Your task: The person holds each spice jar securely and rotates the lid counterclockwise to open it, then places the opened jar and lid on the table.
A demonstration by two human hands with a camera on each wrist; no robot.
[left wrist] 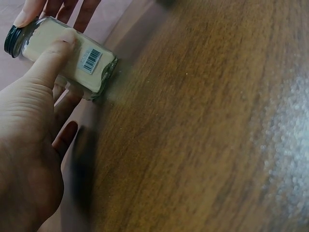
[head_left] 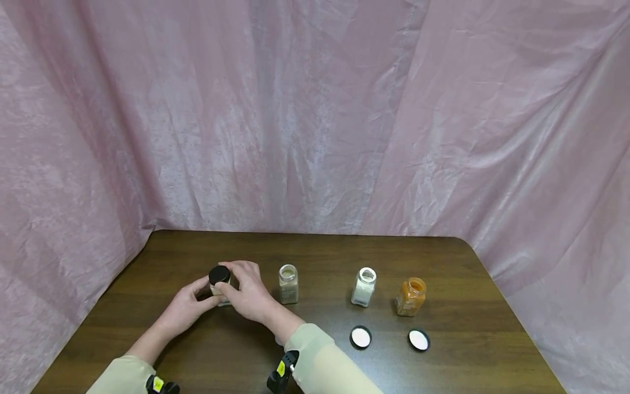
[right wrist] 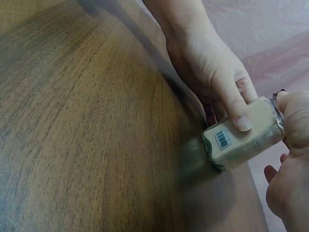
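Observation:
My left hand (head_left: 184,312) holds the body of a square glass spice jar (right wrist: 251,137) filled with cream-coloured powder, its thumb lying along one side near a barcode label (left wrist: 90,60). At the jar's top, my right hand (head_left: 250,293) grips the black screw lid (head_left: 219,273) between thumb and fingers. The lid sits on the jar's mouth. In the right wrist view the jar looks tilted, with its base close to the tabletop; whether it touches the wood I cannot tell.
Right of my hands stand three lidless jars: one with greyish-green contents (head_left: 289,285), one with white contents (head_left: 363,290) and one with orange powder (head_left: 411,297). Two black lids, a left one (head_left: 361,337) and a right one (head_left: 419,340), lie white side up on the wooden table (head_left: 472,355). Pink curtains (head_left: 315,120) hang behind.

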